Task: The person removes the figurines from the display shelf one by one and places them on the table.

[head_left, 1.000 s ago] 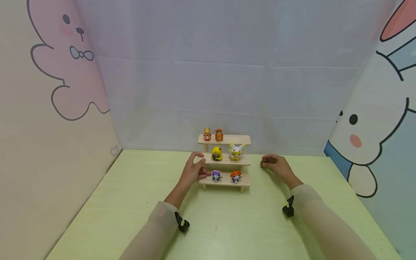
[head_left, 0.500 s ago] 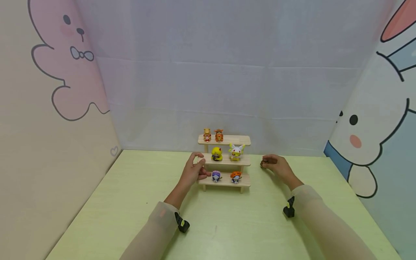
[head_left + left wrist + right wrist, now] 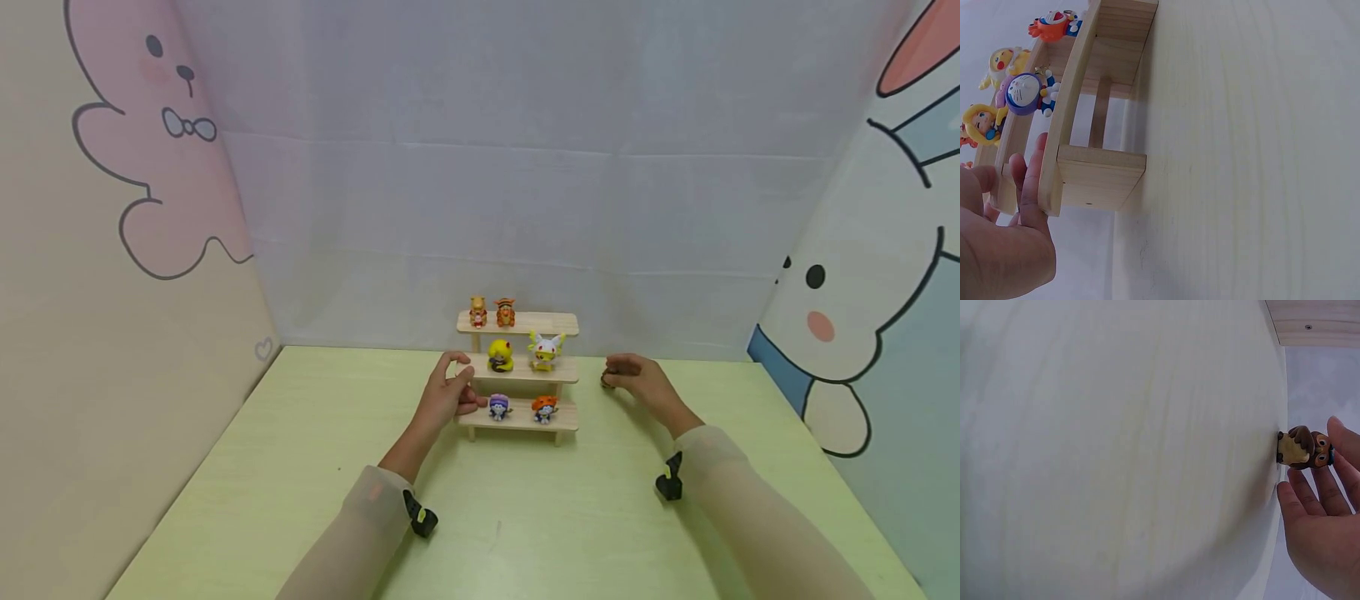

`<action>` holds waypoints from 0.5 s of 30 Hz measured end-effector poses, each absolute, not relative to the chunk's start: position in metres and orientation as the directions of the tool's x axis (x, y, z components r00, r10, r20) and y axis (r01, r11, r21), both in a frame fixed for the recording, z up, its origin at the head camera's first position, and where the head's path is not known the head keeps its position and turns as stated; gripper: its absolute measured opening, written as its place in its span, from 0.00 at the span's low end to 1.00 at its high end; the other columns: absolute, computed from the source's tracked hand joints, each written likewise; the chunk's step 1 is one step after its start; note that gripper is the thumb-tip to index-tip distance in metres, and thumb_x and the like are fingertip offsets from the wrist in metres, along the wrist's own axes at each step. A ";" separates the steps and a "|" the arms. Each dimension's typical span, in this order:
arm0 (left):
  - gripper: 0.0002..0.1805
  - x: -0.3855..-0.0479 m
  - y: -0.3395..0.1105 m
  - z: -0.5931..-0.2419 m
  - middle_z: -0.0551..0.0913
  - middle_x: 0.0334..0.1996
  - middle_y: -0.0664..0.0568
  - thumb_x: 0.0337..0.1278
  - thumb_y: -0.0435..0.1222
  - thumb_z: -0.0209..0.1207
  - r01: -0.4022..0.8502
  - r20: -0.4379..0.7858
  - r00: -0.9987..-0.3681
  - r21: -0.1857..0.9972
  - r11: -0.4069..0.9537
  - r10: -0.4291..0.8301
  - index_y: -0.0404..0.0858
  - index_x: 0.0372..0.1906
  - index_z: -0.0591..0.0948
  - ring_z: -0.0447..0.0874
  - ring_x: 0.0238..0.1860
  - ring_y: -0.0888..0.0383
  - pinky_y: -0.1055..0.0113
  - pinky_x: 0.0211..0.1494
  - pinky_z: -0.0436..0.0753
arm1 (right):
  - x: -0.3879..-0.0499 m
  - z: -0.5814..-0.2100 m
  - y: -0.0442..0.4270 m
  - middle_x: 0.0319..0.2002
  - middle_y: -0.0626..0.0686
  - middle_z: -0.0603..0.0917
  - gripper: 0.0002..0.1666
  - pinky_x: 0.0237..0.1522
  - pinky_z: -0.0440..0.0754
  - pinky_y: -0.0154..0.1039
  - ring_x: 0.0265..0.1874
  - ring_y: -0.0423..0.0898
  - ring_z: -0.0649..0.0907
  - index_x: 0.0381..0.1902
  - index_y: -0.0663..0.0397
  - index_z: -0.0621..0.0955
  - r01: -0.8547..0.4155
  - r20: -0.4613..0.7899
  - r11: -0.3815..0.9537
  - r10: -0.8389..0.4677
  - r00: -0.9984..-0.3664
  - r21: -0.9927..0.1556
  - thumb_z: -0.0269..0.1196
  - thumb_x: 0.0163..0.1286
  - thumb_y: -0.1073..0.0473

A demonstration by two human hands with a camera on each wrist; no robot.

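In the head view a three-tier wooden display shelf (image 3: 517, 423) stands near the back wall. My left hand (image 3: 444, 393) grips its left end; in the left wrist view the thumb and fingers (image 3: 1034, 187) are around the board ends. To the right of the shelf, a small brown owl figurine (image 3: 1302, 448) stands on the table. My right hand (image 3: 1325, 534) is around it with loosely extended fingers, the thumb near its head. In the head view the right hand (image 3: 641, 382) hides part of the owl.
On the shelf stand a bear figurine (image 3: 477, 312), a tiger figurine (image 3: 506, 312), a yellow-haired figurine (image 3: 500, 356), a white-hooded figurine (image 3: 545, 352), a purple-capped figurine (image 3: 498, 407) and an orange-topped figurine (image 3: 544, 408). The pale table (image 3: 495, 517) meets a fabric wall behind.
My right hand has shifted slightly up and right, its fingers straighter, and more of the owl shows beneath it. My left hand and the shelf have not visibly moved.
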State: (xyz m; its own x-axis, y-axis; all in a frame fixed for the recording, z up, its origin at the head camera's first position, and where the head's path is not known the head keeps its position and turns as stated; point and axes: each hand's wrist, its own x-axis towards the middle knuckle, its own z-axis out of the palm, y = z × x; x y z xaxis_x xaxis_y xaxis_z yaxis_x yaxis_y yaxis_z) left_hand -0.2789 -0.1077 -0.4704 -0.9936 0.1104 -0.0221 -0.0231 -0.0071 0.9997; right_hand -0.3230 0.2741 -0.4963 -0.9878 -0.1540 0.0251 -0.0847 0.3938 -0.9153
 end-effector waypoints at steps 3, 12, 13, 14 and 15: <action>0.15 -0.278 -0.108 -0.470 0.78 0.21 0.48 0.81 0.41 0.53 -0.019 -0.018 -0.993 1.000 -0.010 0.112 0.41 0.62 0.69 0.90 0.40 0.32 0.64 0.32 0.89 | -0.323 -0.494 0.273 0.64 0.70 0.78 0.31 0.59 0.80 0.36 0.55 0.47 0.84 0.69 0.70 0.72 -0.086 0.023 0.413 -0.155 -0.988 -0.907 0.66 0.75 0.60; 0.15 -0.280 -0.108 -0.472 0.78 0.20 0.48 0.81 0.40 0.53 -0.016 -0.015 -0.994 1.000 -0.012 0.109 0.41 0.63 0.70 0.91 0.38 0.36 0.63 0.32 0.89 | -0.324 -0.484 0.273 0.67 0.70 0.75 0.31 0.70 0.71 0.59 0.67 0.65 0.75 0.71 0.68 0.71 -0.090 0.021 0.437 -0.160 -0.987 -0.895 0.64 0.77 0.61; 0.15 -0.280 -0.108 -0.473 0.78 0.20 0.48 0.81 0.41 0.53 -0.014 -0.013 -0.994 1.000 -0.011 0.108 0.41 0.63 0.70 0.91 0.37 0.36 0.63 0.33 0.89 | -0.324 -0.483 0.273 0.67 0.70 0.75 0.31 0.70 0.70 0.60 0.68 0.66 0.75 0.71 0.68 0.71 -0.093 0.024 0.440 -0.159 -0.987 -0.893 0.64 0.77 0.61; 0.15 -0.280 -0.108 -0.473 0.78 0.20 0.48 0.81 0.41 0.53 -0.014 -0.012 -0.994 1.000 -0.011 0.108 0.41 0.63 0.71 0.91 0.37 0.37 0.63 0.33 0.89 | -0.324 -0.482 0.273 0.68 0.70 0.75 0.30 0.70 0.70 0.60 0.68 0.65 0.74 0.71 0.67 0.71 -0.094 0.025 0.446 -0.157 -0.987 -0.890 0.64 0.77 0.60; 0.15 -0.280 -0.108 -0.473 0.78 0.20 0.48 0.81 0.41 0.53 -0.014 -0.012 -0.994 1.000 -0.010 0.109 0.41 0.63 0.70 0.91 0.37 0.36 0.62 0.33 0.90 | -0.324 -0.480 0.272 0.68 0.70 0.75 0.30 0.70 0.70 0.60 0.68 0.66 0.74 0.71 0.68 0.71 -0.096 0.027 0.448 -0.156 -0.987 -0.889 0.64 0.77 0.60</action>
